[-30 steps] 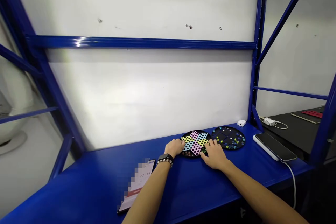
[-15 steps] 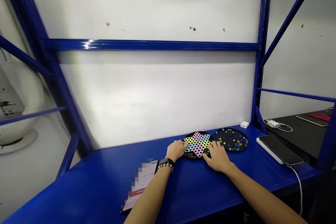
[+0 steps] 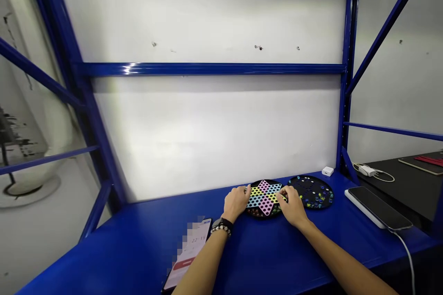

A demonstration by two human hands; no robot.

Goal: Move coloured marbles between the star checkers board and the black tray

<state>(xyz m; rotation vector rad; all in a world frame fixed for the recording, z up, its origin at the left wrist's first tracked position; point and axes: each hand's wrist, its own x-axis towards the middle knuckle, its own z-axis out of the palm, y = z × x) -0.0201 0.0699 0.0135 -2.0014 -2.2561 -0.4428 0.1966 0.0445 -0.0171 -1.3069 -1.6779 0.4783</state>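
Head view: Chinese checkers board (image 3: 265, 197), round and black with a coloured star, lies on the blue shelf (image 3: 138, 249) between both hands. Left hand (image 3: 236, 203) is curled against its left rim; whether it grips cannot be told. Right hand (image 3: 293, 205) is half open, fingertips on the right edge. A marble tray (image 3: 313, 191) sits just beyond the right hand. A phone (image 3: 188, 258) lies beside the left forearm.

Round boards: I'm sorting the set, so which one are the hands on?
The left, pastel-star board; the right board is black, dotted with marbles, untouched.
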